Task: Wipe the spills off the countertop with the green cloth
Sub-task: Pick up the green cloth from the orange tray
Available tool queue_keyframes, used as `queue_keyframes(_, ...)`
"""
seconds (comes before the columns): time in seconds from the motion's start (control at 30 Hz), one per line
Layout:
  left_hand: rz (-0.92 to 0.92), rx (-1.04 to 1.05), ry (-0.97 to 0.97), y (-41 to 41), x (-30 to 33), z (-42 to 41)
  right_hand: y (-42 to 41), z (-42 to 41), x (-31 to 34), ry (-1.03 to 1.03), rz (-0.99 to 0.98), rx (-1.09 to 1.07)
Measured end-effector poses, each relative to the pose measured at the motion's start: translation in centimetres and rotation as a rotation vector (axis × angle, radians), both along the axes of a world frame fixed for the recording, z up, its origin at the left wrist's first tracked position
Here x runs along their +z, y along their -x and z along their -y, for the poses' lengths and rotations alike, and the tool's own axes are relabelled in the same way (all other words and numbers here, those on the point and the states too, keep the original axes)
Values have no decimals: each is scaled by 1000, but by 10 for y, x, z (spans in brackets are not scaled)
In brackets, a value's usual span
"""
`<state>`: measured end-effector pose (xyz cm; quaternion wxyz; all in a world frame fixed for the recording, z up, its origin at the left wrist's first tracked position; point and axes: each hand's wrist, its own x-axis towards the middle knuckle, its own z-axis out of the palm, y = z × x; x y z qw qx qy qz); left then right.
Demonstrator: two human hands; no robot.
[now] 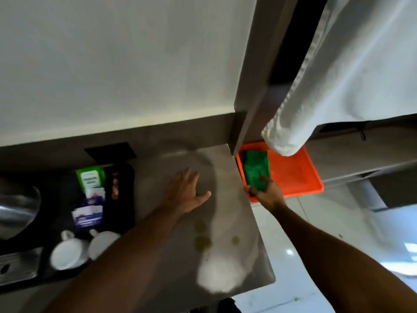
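Note:
The folded green cloth (pixel 256 168) lies at the left end of an orange tray (pixel 293 175), just past the right edge of the grey countertop (pixel 228 177). My right hand (pixel 267 190) reaches into the tray, with its fingers closing on the near end of the cloth. My left hand (pixel 187 190) rests flat on the countertop, fingers spread. Several yellowish spills (pixel 202 241) dot the counter nearer to me, one of them a small spot (pixel 235 239) further right.
A black tray (pixel 121 199) at the left holds tea and sachet packets (pixel 90 179) and two white cups (pixel 67 251). A metal kettle (pixel 15 208) sits far left. A white towel (pixel 327 86) hangs over the orange tray. Pale floor lies at the right.

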<state>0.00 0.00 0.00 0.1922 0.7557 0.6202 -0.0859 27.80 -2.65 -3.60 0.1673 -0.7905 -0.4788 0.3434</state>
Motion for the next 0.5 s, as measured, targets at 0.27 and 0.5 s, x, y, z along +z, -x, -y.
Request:
queue_keyframes(0.27, -147, -201, -17, -53, -50, -34, -43, -72, -52, 13, -123, -210)
queue_keyframes(0.5, -158, -177, -79, -55, -56, -28, -47, -101, -69, 14, -334, -487)
